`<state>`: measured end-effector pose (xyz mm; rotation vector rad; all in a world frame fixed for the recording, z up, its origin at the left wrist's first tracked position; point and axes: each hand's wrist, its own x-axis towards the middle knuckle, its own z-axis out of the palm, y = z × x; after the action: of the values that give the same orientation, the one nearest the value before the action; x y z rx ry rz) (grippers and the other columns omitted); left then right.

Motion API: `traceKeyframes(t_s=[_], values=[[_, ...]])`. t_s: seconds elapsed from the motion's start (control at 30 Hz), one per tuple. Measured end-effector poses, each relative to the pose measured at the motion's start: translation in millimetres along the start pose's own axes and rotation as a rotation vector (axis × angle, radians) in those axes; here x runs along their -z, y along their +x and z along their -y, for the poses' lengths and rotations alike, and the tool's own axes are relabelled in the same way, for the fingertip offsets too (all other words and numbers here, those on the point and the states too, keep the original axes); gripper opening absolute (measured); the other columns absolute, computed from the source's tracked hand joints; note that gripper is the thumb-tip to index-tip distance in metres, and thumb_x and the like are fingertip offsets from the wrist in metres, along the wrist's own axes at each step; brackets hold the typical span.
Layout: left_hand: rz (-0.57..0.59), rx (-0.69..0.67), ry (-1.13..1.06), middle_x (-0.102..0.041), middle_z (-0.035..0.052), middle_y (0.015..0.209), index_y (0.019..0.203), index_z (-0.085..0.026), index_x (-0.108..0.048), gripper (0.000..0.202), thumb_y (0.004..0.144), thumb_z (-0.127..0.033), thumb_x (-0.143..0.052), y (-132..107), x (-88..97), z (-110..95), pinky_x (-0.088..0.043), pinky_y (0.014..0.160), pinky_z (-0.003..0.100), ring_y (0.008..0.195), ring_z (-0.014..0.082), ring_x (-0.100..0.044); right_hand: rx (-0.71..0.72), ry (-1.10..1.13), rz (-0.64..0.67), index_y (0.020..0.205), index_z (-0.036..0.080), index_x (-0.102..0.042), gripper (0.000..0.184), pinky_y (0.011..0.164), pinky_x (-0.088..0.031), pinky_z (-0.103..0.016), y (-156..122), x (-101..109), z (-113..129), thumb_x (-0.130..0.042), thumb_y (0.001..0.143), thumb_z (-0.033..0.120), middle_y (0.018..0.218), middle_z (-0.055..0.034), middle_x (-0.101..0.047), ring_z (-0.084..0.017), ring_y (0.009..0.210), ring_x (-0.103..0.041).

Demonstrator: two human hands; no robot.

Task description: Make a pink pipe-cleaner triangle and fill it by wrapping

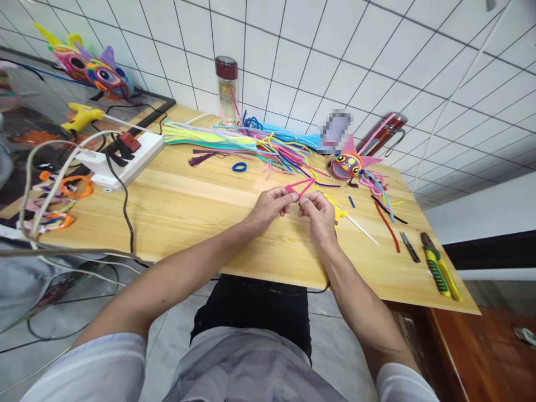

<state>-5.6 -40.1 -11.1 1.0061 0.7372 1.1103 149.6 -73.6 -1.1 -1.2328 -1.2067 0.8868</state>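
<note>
Presently, bent pink pipe cleaner [300, 183] pinched in fingers of left hand [269, 207] and right hand [320, 216]; bend could be lost if either grip slackened.

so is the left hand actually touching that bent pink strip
Touching: the head view shows the left hand pinching the bent pink strip between thumb and fingers.

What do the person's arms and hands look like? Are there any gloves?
No gloves: the left hand and right hand are bare, and no watch or bracelet shows. The forearms are uncovered too. The left sleeve and right sleeve are short, loose and pale greyish-white.
</note>
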Motion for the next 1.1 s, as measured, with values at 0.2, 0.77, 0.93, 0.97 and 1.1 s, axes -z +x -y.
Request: traceKeyframes(t_s=[0.2, 0.77, 0.93, 0.97, 1.1], values=[[-0.018, 0.0, -0.004, -0.059, -0.0028, 0.059, 0.078, -0.018, -0.069, 0.037, 0.073, -0.05, -0.088, 0.1, -0.5, -0.3, -0.036, 0.056, 0.024, 0.054, 0.0086, -0.049, -0.035, 0.009, -0.011, 0.075, 0.024, -0.07, 0.017, 0.061, -0.046, -0.03, 1.5, 0.0, -1.1, -0.077, 0.08, 0.039, 0.064, 0.0034, -0.064, -0.014, 0.058, -0.055], [0.027, 0.03, -0.043, -0.055, -0.0043, 0.058, 0.079, -0.018, -0.067, 0.042, 0.075, -0.052, -0.092, 1.3, -0.5, 3.2, -0.032, 0.055, 0.024, 0.054, 0.0079, -0.047, 0.002, -0.064, 0.001, 0.079, 0.025, -0.067, 0.02, 0.063, -0.048, -0.031, -0.1, -0.8, -0.6, -0.077, 0.084, 0.041, 0.064, 0.0044, -0.061, -0.015, 0.059, -0.057], [0.031, 0.019, -0.09, -0.054, -0.0052, 0.058, 0.081, -0.018, -0.065, 0.04, 0.078, -0.048, -0.09, 2.3, -1.4, 4.0, -0.03, 0.054, 0.023, 0.052, 0.0069, -0.045, 0.022, -0.03, 0.02, 0.082, 0.024, -0.069, 0.018, 0.062, -0.049, -0.031, -0.7, -1.3, 3.7, -0.078, 0.083, 0.04, 0.066, 0.0041, -0.063, -0.014, 0.059, -0.057], [0.029, 0.017, -0.1, -0.054, -0.0053, 0.058, 0.081, -0.018, -0.065, 0.04, 0.078, -0.048, -0.09, 2.4, -1.4, 4.1, -0.03, 0.054, 0.023, 0.052, 0.0068, -0.045, 0.025, -0.027, 0.02, 0.083, 0.024, -0.07, 0.017, 0.063, -0.049, -0.031, -0.8, -1.4, 4.4, -0.078, 0.083, 0.039, 0.067, 0.004, -0.063, -0.014, 0.059, -0.057], [0.043, 0.004, -0.14, -0.053, -0.0059, 0.058, 0.082, -0.018, -0.065, 0.04, 0.079, -0.047, -0.091, 2.9, -0.8, 4.0, -0.03, 0.053, 0.023, 0.051, 0.0065, -0.044, 0.055, -0.049, 0.007, 0.088, 0.025, -0.071, 0.019, 0.063, -0.052, -0.032, -1.5, -1.8, 4.5, -0.079, 0.083, 0.042, 0.07, 0.0033, -0.066, -0.016, 0.061, -0.058]])
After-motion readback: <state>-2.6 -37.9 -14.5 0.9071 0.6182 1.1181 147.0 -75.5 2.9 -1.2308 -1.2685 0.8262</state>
